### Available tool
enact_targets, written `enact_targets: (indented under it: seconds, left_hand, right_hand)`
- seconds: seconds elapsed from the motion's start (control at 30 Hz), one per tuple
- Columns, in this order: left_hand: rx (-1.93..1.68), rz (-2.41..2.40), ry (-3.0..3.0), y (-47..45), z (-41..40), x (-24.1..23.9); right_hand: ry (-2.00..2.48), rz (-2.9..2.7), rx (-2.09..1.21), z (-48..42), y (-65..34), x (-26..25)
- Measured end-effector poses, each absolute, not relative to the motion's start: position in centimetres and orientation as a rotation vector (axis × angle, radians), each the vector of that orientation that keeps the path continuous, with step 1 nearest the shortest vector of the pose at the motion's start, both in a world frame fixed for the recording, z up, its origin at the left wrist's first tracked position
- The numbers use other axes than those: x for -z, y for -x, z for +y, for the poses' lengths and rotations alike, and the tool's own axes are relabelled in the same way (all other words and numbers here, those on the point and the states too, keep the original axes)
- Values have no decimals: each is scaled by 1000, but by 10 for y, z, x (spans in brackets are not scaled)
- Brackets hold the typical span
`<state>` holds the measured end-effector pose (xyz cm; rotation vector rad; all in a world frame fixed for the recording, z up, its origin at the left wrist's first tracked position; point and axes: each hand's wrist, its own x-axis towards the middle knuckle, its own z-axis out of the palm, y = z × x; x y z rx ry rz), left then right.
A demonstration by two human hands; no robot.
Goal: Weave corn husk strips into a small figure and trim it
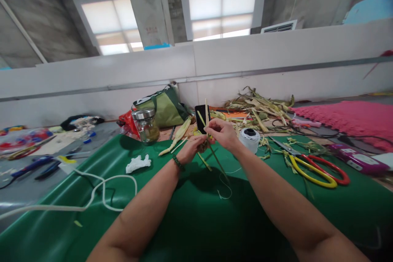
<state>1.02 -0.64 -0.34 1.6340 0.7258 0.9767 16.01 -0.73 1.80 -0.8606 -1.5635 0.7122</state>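
My left hand (194, 148), with a dark beaded bracelet at its wrist, is closed around the lower part of some pale green leaf strips (219, 163). Thumb and fingertips of my right hand (223, 132) pinch a strip just above it; one pale end points upward. The two hands nearly touch, and the exact grip is partly hidden by the fingers. Below them, a thin white thread (227, 197) trails on the green mat (190, 221). Close to my right wrist stands a spool of white thread (249, 141). Behind the hands leans a dark phone (200, 115).
Scissors with red and yellow handles (313, 172) lie at right, near a purple box (357, 159). Dried leaves (260, 108) are heaped behind. At left are a glass jar (147, 129), a green bag (168, 106), a crumpled tissue (138, 163) and a looping white cable (92, 196).
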Motion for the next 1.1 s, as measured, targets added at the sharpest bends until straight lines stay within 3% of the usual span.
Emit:
enact_targets:
  seconds: [0.47, 0.67, 0.9, 1.1]
  left_hand:
    - [-853, 904, -1226, -7, -1, 7]
    - [-1052, 875, -984, -5, 5, 3]
    - [-1177, 777, -806, 3, 2, -10]
    - [-1231, 862, -1068, 2, 2, -6]
  right_hand:
    - [712, -1963, 53, -19, -158, -8]
    - [629, -2107, 280, -18, -156, -3]
    - [743, -2234, 348, -16, -159, -3]
    - [784, -2351, 345, -17, -156, 0]
